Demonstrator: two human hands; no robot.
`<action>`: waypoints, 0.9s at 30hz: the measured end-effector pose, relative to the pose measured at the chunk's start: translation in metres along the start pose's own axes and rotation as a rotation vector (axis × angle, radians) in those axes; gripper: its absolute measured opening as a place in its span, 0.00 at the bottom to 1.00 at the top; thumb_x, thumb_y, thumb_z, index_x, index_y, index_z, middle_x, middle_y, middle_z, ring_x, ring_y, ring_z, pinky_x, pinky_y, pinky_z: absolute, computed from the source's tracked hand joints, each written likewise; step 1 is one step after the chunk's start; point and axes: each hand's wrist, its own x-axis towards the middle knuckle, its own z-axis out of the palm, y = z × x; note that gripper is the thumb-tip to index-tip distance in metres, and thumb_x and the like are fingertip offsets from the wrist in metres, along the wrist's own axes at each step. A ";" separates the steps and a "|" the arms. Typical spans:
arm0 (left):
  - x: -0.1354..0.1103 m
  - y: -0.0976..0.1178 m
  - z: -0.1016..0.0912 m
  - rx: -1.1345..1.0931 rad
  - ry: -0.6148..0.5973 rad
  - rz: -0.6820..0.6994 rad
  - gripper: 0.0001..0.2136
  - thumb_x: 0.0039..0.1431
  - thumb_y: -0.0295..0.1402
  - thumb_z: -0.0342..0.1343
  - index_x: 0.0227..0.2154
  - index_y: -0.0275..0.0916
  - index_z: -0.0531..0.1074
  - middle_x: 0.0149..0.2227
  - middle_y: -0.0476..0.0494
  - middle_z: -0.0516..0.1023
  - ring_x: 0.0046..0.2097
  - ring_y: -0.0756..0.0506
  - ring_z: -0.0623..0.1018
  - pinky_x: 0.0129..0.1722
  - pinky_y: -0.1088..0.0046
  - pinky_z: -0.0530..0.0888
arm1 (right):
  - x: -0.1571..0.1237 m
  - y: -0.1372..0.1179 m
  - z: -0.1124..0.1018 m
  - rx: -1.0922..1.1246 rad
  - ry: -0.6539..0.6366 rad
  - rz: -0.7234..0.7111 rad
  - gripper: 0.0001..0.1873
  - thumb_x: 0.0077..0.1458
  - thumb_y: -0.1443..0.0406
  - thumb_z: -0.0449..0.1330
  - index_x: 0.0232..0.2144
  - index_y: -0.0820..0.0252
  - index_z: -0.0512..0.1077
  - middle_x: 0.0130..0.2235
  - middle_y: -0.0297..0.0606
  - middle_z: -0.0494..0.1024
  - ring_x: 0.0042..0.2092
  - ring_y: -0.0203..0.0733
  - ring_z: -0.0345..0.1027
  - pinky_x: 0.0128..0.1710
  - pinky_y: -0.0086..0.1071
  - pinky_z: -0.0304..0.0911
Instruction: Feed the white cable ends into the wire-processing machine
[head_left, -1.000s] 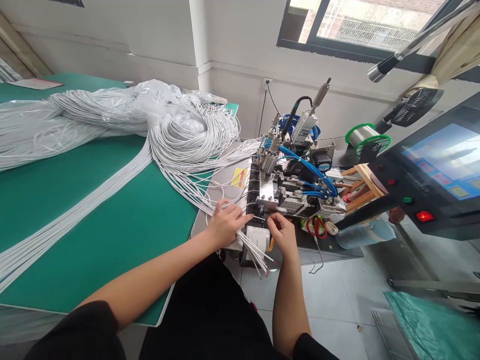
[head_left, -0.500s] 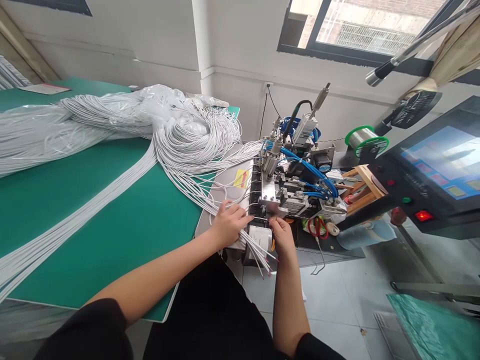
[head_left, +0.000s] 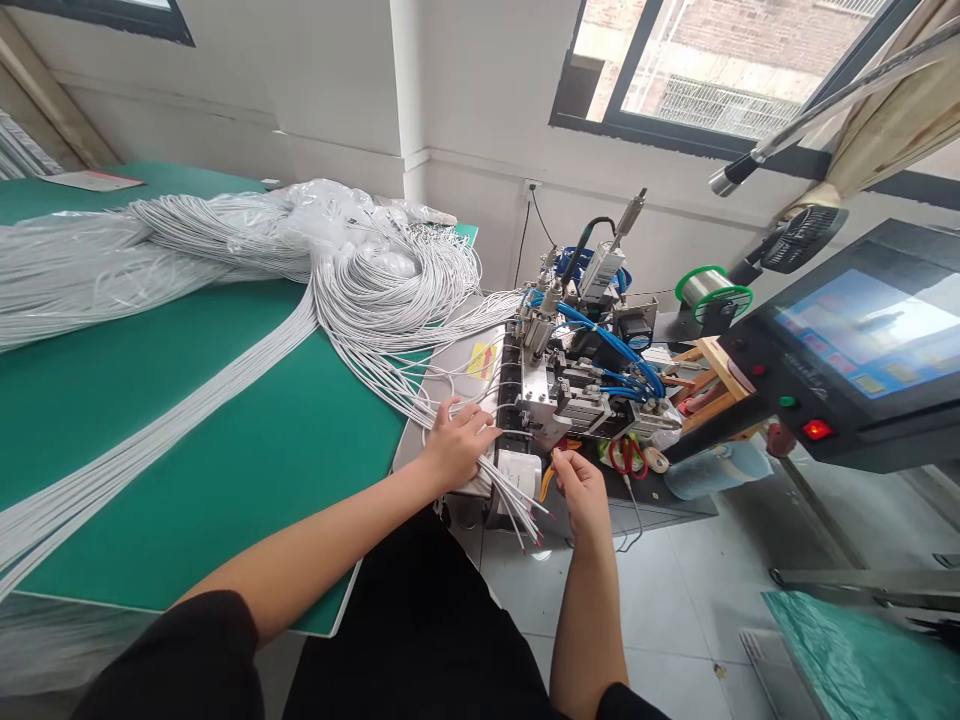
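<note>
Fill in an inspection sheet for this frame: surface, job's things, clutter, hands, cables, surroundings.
Surface: green table, largely covered at the back.
Job's things: white wires, looped on the table and leading toward a machine; some loose ends have red tips.
Clutter: clear plastic wrap around the wires; red-handled scissors right of the machine's front.
Hands: left hand over the wires, grip partly hidden; right hand with fingertips together, contents too small to tell.
Cables: blue hoses across the machine; black cord at the wall socket.
Surroundings: lit screen, wire spool, fan, window.
</note>
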 end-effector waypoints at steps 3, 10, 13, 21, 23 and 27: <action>0.000 0.000 0.003 0.005 -0.004 -0.049 0.17 0.50 0.23 0.53 0.43 0.41 0.74 0.49 0.42 0.75 0.53 0.39 0.70 0.58 0.51 0.52 | -0.011 -0.016 -0.014 -0.118 -0.153 -0.001 0.22 0.56 0.49 0.58 0.21 0.60 0.66 0.18 0.27 0.58 0.21 0.31 0.48 0.22 0.27 0.46; 0.001 0.001 0.003 0.007 -0.024 -0.086 0.16 0.54 0.26 0.52 0.46 0.41 0.73 0.54 0.41 0.72 0.56 0.39 0.68 0.59 0.51 0.52 | -0.034 -0.043 -0.034 -0.333 -0.631 0.114 0.18 0.57 0.52 0.58 0.29 0.62 0.71 0.22 0.32 0.68 0.22 0.31 0.56 0.22 0.26 0.51; 0.001 0.000 0.003 -0.001 -0.018 -0.074 0.13 0.54 0.27 0.52 0.43 0.41 0.74 0.52 0.41 0.73 0.54 0.40 0.69 0.58 0.51 0.54 | -0.036 -0.049 -0.032 -0.386 -0.687 0.094 0.17 0.56 0.53 0.60 0.29 0.62 0.72 0.24 0.33 0.69 0.24 0.32 0.58 0.22 0.26 0.52; 0.002 -0.002 0.003 -0.026 0.017 -0.031 0.12 0.53 0.25 0.53 0.40 0.41 0.74 0.50 0.41 0.74 0.52 0.40 0.70 0.56 0.52 0.56 | -0.035 -0.049 -0.030 -0.450 -0.680 0.011 0.17 0.56 0.53 0.59 0.26 0.61 0.72 0.25 0.33 0.69 0.26 0.34 0.56 0.24 0.27 0.51; 0.001 -0.002 0.002 -0.032 0.018 -0.020 0.14 0.51 0.24 0.53 0.40 0.41 0.74 0.50 0.42 0.74 0.52 0.40 0.70 0.56 0.52 0.56 | -0.035 -0.049 -0.030 -0.450 -0.653 -0.009 0.17 0.56 0.53 0.58 0.26 0.61 0.72 0.25 0.33 0.69 0.27 0.35 0.57 0.24 0.27 0.51; 0.001 -0.002 0.003 -0.033 0.020 -0.006 0.16 0.49 0.22 0.52 0.41 0.42 0.74 0.50 0.42 0.74 0.51 0.41 0.70 0.56 0.52 0.56 | -0.035 -0.049 -0.030 -0.431 -0.560 -0.023 0.17 0.58 0.53 0.57 0.26 0.60 0.70 0.25 0.33 0.68 0.26 0.35 0.57 0.24 0.27 0.51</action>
